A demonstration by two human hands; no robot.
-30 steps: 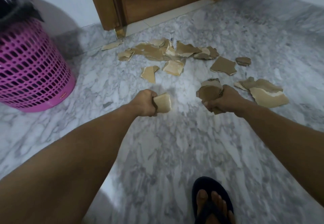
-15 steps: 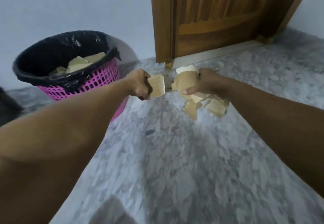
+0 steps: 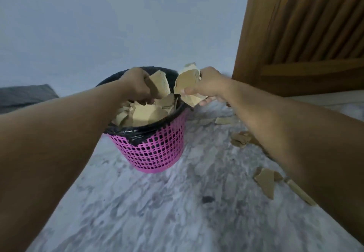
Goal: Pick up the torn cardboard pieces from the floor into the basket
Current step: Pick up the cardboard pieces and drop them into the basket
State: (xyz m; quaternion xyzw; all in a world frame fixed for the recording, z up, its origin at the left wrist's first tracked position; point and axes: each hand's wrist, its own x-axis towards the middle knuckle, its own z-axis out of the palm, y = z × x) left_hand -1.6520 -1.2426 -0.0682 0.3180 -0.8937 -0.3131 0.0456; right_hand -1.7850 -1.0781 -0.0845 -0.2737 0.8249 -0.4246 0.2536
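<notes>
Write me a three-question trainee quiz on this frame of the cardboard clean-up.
1. True or false: the left hand holds a cardboard piece above the pink basket.
2. What does the right hand grip? A) cardboard scraps B) the black liner C) nothing
3. Fill in: loose pieces on the floor lie to the basket's ____ in the view.

Key: 1 true; 2 A, cardboard scraps; 3 right.

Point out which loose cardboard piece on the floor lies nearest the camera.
The long narrow strip at lower right, beside the broad torn piece; the other floor scraps lie farther back.
</notes>
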